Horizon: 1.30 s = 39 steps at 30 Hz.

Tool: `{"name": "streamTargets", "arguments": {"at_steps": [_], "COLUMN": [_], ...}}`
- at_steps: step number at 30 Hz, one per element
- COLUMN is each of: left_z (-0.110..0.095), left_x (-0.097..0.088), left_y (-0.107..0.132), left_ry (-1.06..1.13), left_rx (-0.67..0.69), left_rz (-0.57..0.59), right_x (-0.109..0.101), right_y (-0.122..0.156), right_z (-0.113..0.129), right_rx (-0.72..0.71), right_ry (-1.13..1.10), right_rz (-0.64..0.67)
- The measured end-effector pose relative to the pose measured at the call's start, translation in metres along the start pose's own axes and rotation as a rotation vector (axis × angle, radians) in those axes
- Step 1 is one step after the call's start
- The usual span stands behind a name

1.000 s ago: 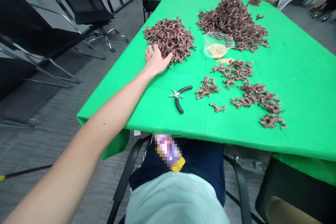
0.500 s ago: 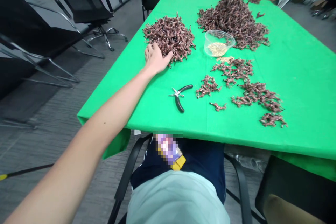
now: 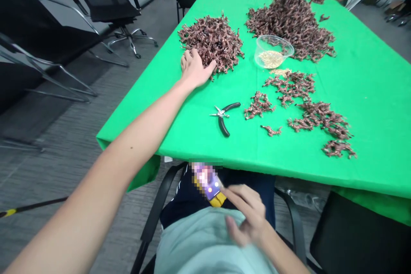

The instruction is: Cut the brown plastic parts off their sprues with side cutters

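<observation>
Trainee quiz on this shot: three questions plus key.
1. True or false: the left hand is gripping the black-handled pliers.
2. What lies in the bottom of the clear plastic bowl? A) pale granules B) water C) a coil of wire
3. Which hand is nearest the phone at the person's lap?

Key: 1. False: the left hand rests against the heap of brown branched pieces. 2. A. 3. The right hand.
</observation>
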<state>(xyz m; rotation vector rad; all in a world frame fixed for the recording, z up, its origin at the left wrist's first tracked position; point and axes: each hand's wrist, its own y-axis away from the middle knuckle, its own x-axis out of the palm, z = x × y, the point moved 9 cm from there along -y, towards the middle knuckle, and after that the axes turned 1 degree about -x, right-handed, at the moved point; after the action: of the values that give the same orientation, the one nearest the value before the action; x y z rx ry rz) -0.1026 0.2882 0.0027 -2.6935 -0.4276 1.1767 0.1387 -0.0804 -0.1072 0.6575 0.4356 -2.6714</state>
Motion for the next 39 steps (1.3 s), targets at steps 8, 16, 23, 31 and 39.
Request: {"name": "streamTargets", "arguments": {"at_steps": [8, 16, 23, 31, 39], "left_z": [0.002, -0.001, 0.001, 0.000, -0.002], "left_x": [0.001, -0.003, -0.002, -0.001, -0.001], "left_y": [0.000, 0.001, -0.001, 0.000, 0.002], "left_ry": [-0.007, -0.022, -0.018, -0.015, -0.021], "left_rx": [-0.024, -0.013, -0.006, -0.015, -0.036], "left_rz": [0.002, -0.030, -0.039, -0.023, 0.006], "right_x": [0.040, 0.059, 0.055, 0.075, 0.084], "right_y": [0.001, -0.019, -0.031, -0.025, -0.024], "right_z": [-0.052, -0.065, -0.078, -0.080, -0.070], "right_rx": [-0.002, 0.114, 0.152, 0.285, 0.232], "right_ry": [0.081, 0.120, -0.050, -0.284, -0.231], "right_rz": [0.006, 0.125, 0.060, -0.045, 0.055]}}
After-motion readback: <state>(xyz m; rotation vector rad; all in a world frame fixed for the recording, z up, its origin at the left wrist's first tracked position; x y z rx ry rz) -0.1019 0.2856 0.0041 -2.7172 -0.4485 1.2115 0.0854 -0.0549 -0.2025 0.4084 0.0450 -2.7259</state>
